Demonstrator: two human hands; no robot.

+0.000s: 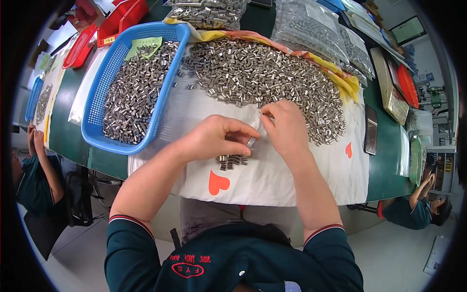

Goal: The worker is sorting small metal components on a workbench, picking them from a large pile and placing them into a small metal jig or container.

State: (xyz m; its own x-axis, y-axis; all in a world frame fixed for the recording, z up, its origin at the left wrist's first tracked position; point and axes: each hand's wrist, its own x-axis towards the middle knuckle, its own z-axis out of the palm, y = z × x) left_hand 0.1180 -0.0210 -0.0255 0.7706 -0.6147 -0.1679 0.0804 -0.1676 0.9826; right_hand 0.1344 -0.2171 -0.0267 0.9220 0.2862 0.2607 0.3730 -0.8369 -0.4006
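My left hand (206, 138) is closed, its thumb and forefinger pinching a small silvery metal sleeve (251, 142). Just below it, a small heap of short metal sleeves (232, 161) lies on the white cloth (287, 190). My right hand (288, 127) is at the near edge of a wide pile of the same sleeves (272, 73). Its thumb and fingertips are pressed together, and whatever they hold is too small or hidden to make out. The two hands are close together but apart.
A blue perforated basket (89, 127) of sleeves, with a green slip (146, 45), stands at the left. Bags of metal parts (309, 24) lie behind the pile's yellow-orange cloth edge (348, 87). A phone (370, 130) rests at the right. Co-workers sit on both sides.
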